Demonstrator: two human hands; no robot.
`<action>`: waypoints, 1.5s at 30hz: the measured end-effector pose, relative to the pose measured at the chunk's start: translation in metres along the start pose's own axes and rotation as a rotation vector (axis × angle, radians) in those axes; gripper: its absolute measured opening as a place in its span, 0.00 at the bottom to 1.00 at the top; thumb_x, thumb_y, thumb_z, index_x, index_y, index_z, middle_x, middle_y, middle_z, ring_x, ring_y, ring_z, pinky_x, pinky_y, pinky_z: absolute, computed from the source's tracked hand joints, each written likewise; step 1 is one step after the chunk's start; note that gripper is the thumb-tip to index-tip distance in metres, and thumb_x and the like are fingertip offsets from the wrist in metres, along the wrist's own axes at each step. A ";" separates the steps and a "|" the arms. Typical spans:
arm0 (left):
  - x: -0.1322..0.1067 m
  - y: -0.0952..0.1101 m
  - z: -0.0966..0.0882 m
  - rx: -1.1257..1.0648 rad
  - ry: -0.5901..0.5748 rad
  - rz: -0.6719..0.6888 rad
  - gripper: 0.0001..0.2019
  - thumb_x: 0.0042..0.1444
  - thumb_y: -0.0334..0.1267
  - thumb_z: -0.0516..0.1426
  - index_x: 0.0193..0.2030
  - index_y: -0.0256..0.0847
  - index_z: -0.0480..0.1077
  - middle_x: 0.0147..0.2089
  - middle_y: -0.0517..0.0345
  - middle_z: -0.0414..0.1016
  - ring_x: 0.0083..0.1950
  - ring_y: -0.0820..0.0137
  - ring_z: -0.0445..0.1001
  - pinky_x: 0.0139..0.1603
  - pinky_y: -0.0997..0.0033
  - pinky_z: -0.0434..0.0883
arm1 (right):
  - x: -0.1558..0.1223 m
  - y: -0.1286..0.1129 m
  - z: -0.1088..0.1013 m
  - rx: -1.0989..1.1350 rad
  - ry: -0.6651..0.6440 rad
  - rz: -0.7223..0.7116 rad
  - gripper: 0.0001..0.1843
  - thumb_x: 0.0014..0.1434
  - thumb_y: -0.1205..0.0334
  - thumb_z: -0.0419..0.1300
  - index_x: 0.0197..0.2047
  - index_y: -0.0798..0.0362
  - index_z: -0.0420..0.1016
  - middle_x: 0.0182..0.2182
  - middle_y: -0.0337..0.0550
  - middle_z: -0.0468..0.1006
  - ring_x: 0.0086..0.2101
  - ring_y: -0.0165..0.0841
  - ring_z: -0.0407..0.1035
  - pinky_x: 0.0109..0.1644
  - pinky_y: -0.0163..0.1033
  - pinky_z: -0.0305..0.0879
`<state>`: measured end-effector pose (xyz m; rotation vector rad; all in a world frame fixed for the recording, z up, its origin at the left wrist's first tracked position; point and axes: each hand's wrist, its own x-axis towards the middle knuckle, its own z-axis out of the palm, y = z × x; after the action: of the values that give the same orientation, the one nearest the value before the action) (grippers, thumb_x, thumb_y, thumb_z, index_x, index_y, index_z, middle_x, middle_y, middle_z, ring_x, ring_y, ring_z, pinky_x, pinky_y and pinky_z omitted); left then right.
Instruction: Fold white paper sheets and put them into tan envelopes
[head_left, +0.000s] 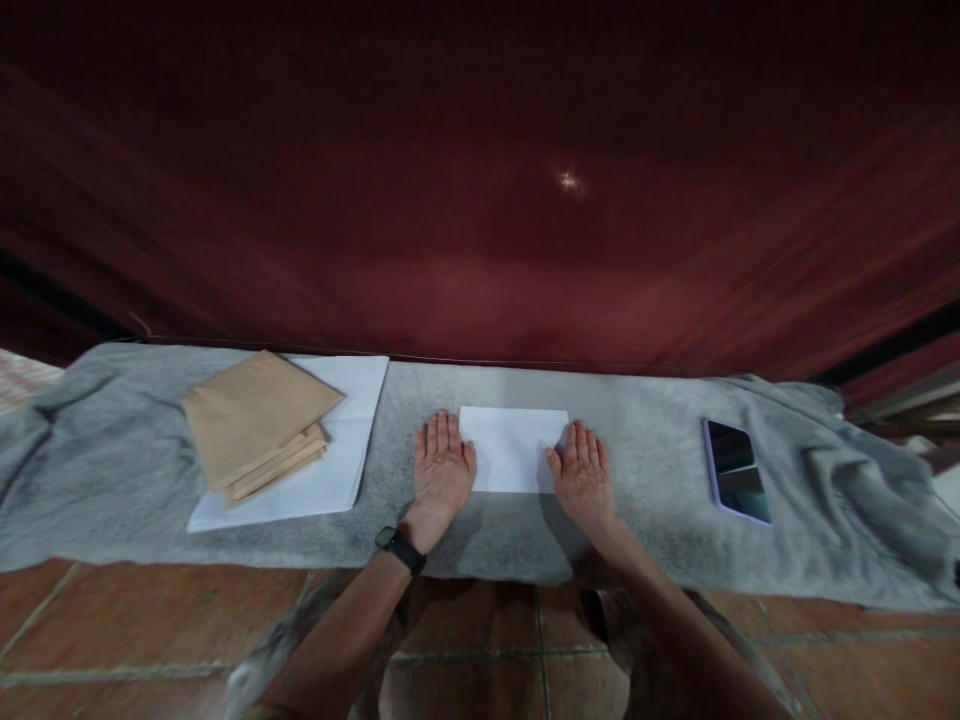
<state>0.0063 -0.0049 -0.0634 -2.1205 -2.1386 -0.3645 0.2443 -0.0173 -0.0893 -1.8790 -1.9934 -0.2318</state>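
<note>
Kraft-paper stack (259,410): laid on white sheets (360,430), toward the left end of the grey cloth (660,480).
Left hand (441,468): flattened palm down, nothing gripped, thumb placed at the left edge of the white paper (516,450).
White paper: laid flat between both hands, midway between the cloth's near and far edges.
Right hand (582,478): likewise flattened, nothing gripped, thumb placed at the paper's right edge.
Smartphone (739,470): set toward the cloth's right end.

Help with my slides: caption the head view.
Left hand and right hand flank a white sheet on a gray blanket.
</note>
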 end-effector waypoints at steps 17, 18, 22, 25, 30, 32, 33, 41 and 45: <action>0.008 0.053 0.000 -0.116 -0.189 0.407 0.28 0.69 0.35 0.41 0.74 0.29 0.53 0.76 0.42 0.54 0.78 0.59 0.48 0.77 0.51 0.49 | 0.028 -0.054 -0.008 0.248 -0.248 -0.198 0.31 0.76 0.54 0.35 0.72 0.61 0.59 0.70 0.52 0.62 0.71 0.39 0.51 0.75 0.52 0.44; 0.009 0.053 0.001 -0.112 -0.182 0.401 0.28 0.69 0.34 0.41 0.75 0.29 0.52 0.76 0.42 0.53 0.78 0.59 0.47 0.77 0.51 0.48 | 0.029 -0.054 -0.006 0.241 -0.246 -0.188 0.31 0.76 0.54 0.35 0.72 0.60 0.59 0.70 0.51 0.61 0.71 0.40 0.50 0.75 0.52 0.44; 0.017 0.056 0.004 -0.088 -0.196 0.377 0.29 0.68 0.33 0.42 0.75 0.32 0.52 0.77 0.45 0.52 0.79 0.60 0.46 0.77 0.50 0.46 | 0.035 -0.056 -0.003 0.209 -0.247 -0.142 0.30 0.76 0.54 0.36 0.73 0.57 0.59 0.71 0.49 0.59 0.71 0.40 0.50 0.74 0.52 0.43; 0.022 0.058 0.002 -0.070 -0.217 0.341 0.29 0.69 0.34 0.42 0.76 0.34 0.52 0.78 0.47 0.52 0.79 0.61 0.46 0.78 0.51 0.46 | 0.039 -0.060 -0.002 0.188 -0.251 -0.100 0.30 0.76 0.53 0.36 0.73 0.58 0.59 0.71 0.49 0.59 0.71 0.42 0.49 0.74 0.52 0.43; 0.025 0.060 0.001 -0.057 -0.222 0.304 0.28 0.69 0.34 0.41 0.75 0.36 0.53 0.78 0.49 0.51 0.79 0.60 0.46 0.77 0.52 0.47 | 0.042 -0.062 -0.001 0.166 -0.248 -0.074 0.30 0.76 0.53 0.38 0.72 0.56 0.60 0.71 0.48 0.59 0.71 0.42 0.50 0.74 0.51 0.43; 0.025 0.060 0.001 -0.059 -0.216 0.296 0.28 0.69 0.34 0.42 0.75 0.36 0.54 0.78 0.49 0.52 0.79 0.60 0.46 0.78 0.52 0.47 | 0.042 -0.062 -0.001 0.150 -0.242 -0.078 0.29 0.76 0.53 0.38 0.72 0.55 0.61 0.71 0.48 0.59 0.71 0.42 0.50 0.74 0.52 0.44; 0.024 0.059 0.002 -0.061 -0.211 0.290 0.28 0.69 0.34 0.42 0.75 0.36 0.54 0.77 0.48 0.52 0.79 0.60 0.46 0.78 0.52 0.47 | 0.042 -0.061 -0.001 0.140 -0.237 -0.080 0.29 0.76 0.54 0.39 0.72 0.55 0.61 0.71 0.48 0.59 0.71 0.43 0.51 0.73 0.53 0.45; 0.023 0.046 0.006 -0.095 -0.152 0.209 0.28 0.71 0.38 0.41 0.74 0.32 0.54 0.77 0.47 0.52 0.78 0.62 0.48 0.78 0.54 0.47 | 0.037 -0.051 0.006 0.071 -0.176 -0.103 0.29 0.74 0.54 0.43 0.72 0.57 0.60 0.71 0.54 0.58 0.69 0.48 0.54 0.72 0.57 0.48; 0.021 0.039 0.006 -0.084 -0.142 0.186 0.28 0.71 0.40 0.41 0.75 0.30 0.54 0.77 0.45 0.52 0.78 0.62 0.48 0.78 0.55 0.47 | 0.033 -0.046 0.010 0.053 -0.137 -0.077 0.30 0.74 0.52 0.43 0.73 0.56 0.59 0.71 0.53 0.60 0.69 0.47 0.55 0.72 0.57 0.48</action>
<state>0.0448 0.0169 -0.0601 -2.4370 -2.0050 -0.2982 0.1963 0.0131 -0.0793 -1.8319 -2.1420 -0.0717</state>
